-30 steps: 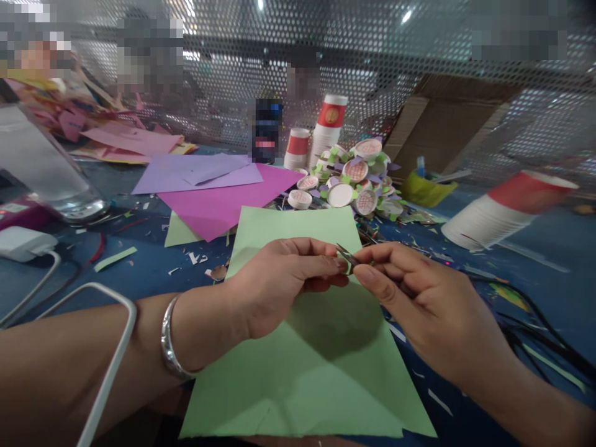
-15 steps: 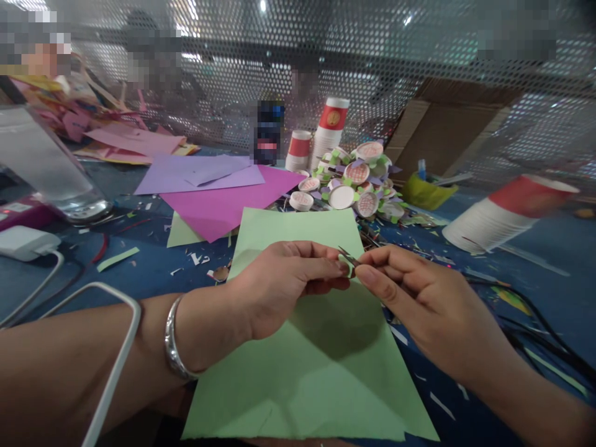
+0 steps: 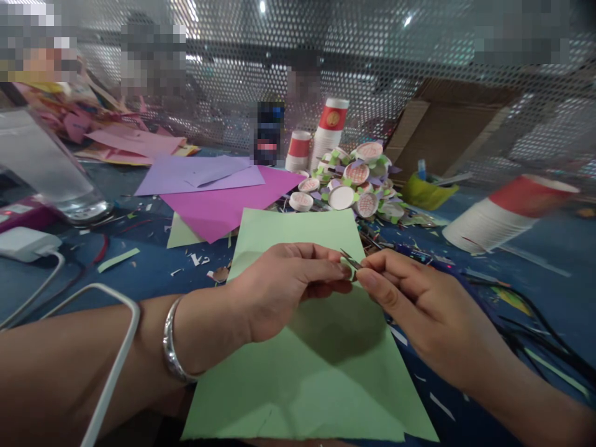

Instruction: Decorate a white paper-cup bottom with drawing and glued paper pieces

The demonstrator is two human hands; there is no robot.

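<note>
My left hand [image 3: 291,282], with a silver bangle at its wrist, is closed in a pinch on a small light-green paper piece [image 3: 351,271]. Between the thumb and fingers of my right hand [image 3: 412,295] are slim metal tweezers [image 3: 351,259], their points reaching left beside the paper piece. The fingers hide most of both the paper piece and the tweezers. Below the hands, a large light-green paper sheet [image 3: 335,385] lies flat and catches their shadow.
Decorated paper-cup bottoms [image 3: 342,197] are heaped behind the sheet, near stacked red-and-white cups [image 3: 328,130]. Purple paper [image 3: 200,172] and magenta paper [image 3: 223,205] lie to the left, a water glass [image 3: 51,167] beyond. Another cup stack [image 3: 507,214] leans at right.
Both hands have shifted very slightly to the right and down. The grips on the green paper piece and the tweezers look the same.
</note>
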